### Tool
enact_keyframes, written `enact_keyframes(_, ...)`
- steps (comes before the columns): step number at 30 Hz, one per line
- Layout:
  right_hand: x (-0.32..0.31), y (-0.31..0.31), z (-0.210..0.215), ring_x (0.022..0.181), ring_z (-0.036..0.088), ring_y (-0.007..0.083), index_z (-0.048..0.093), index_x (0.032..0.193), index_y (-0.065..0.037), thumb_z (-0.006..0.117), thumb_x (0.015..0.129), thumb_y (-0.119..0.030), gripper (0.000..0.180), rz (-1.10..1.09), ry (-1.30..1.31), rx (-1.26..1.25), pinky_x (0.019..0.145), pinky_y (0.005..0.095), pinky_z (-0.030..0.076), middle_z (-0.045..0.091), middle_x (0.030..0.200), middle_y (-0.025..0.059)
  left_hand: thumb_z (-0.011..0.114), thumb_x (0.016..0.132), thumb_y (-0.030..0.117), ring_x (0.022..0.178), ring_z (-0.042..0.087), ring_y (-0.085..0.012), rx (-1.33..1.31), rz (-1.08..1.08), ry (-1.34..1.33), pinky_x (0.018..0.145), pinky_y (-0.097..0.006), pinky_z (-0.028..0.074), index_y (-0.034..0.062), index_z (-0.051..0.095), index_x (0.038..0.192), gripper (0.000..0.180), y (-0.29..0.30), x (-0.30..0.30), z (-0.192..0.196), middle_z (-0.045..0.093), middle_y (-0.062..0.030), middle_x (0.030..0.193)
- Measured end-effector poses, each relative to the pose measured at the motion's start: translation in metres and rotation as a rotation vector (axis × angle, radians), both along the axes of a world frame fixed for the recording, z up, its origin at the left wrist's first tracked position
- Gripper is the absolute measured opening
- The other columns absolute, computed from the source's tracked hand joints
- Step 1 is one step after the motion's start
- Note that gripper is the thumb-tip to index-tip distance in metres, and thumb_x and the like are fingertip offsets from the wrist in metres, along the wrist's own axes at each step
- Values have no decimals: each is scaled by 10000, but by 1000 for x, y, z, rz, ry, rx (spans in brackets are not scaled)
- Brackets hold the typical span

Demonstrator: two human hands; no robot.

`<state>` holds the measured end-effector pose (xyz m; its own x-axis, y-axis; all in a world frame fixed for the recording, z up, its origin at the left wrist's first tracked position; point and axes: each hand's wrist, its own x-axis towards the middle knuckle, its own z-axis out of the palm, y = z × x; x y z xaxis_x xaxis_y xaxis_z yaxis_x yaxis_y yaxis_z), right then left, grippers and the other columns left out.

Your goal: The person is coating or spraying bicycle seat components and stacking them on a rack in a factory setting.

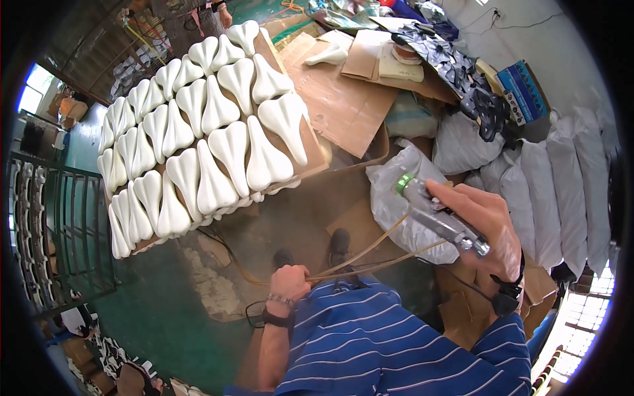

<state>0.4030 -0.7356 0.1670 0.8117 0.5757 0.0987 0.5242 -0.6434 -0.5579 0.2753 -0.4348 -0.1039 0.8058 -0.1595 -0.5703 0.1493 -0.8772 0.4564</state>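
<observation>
My right hand (485,221) is wrapped round a silver spray gun (439,214) with a green ring at its nozzle end. It is raised at the right, above a white plastic bag. Thin yellowish hoses (370,251) run from the spray gun across to my left hand (289,282), which is closed round them in front of my body. At the upper left, white bicycle saddles (223,152) lie packed in rows on a brown board (316,155). Neither hand touches them.
Flattened cardboard (340,109) lies beyond the saddles, with one loose white saddle (327,55) on it. White sacks (531,198) line the right side, near a blue box (524,92) and a pile of black pieces (449,63). A metal rack (79,231) stands left. Another person's hand (224,16) shows at the top.
</observation>
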Motion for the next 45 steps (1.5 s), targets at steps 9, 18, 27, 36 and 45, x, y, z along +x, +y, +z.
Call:
enact_keyframes(9, -21, -39, 6, 779, 689, 370, 601, 1326, 25, 734, 685, -71, 661, -3, 74, 17, 688, 383, 541, 692, 937, 195, 750, 785, 289, 833, 711, -364, 20, 11, 40, 760, -448, 573, 125, 788, 873, 191, -21, -5, -3, 730, -173, 845)
enact_keyframes(18, -45, -73, -4, 752, 683, 332, 569, 1356, 46, 768, 682, -160, 732, 162, 199, -80, 629, 396, 536, 684, 919, 154, 761, 782, 321, 889, 707, -360, 36, 37, 105, 810, -456, 562, 143, 788, 907, 219, -34, -20, -7, 737, -167, 897)
enact_keyframes(27, -125, 14, -22, 845, 678, 346, 588, 1353, -31, 769, 653, -70, 724, -99, 78, 3, 703, 399, 539, 682, 994, 144, 778, 811, 420, 895, 714, -330, 60, -181, 125, 808, -431, 567, 161, 787, 959, 298, 22, -28, 4, 752, -127, 907)
enact_keyframes(36, -244, 163, -22, 835, 673, 383, 575, 1363, -9, 719, 567, -7, 808, -354, 126, -27, 715, 384, 550, 689, 1022, 185, 782, 785, 438, 880, 699, -330, -82, -351, 54, 791, -439, 550, 136, 778, 930, 335, 187, -93, -17, 748, -109, 905)
enact_keyframes(45, -321, 240, -3, 879, 683, 382, 592, 1351, -8, 703, 601, 30, 759, -515, 99, -9, 762, 381, 554, 688, 1071, 206, 782, 785, 433, 904, 691, -331, -136, -501, 16, 807, -443, 548, 153, 781, 947, 324, 243, -142, -23, 748, -108, 904)
